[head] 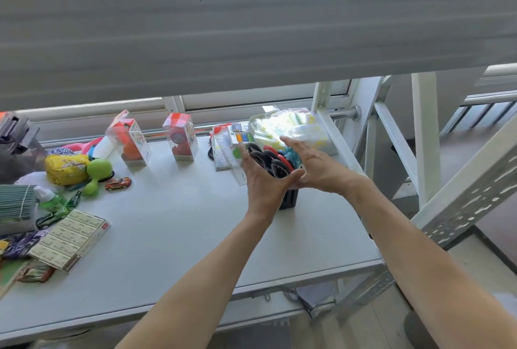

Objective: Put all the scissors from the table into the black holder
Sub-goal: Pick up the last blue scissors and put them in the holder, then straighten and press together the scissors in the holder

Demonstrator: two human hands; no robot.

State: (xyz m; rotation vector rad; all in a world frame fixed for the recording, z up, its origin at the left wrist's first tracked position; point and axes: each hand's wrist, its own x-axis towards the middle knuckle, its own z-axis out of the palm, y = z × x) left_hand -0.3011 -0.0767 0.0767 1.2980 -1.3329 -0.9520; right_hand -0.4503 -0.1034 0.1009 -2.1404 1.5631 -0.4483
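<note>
The black holder (289,199) stands on the grey table (179,225), right of the middle. Several scissors (270,159) with black and red loop handles stand in it, blades down, along with some blue ones (288,152). My left hand (261,180) is against the holder's left side, fingers spread upward along the handles and thumb across the holder's front. My right hand (317,165) hovers at the holder's right, fingers straight and apart over the handles. Neither hand is closed around anything. No loose scissors show on the table.
Behind the holder lie packaged stationery (229,147) and a plastic bag (293,127). Two clear toy boxes (130,143) stand at the back. Toys, a toy car (118,183) and a flat carton (71,239) crowd the left. A shelf beam (251,29) overhangs.
</note>
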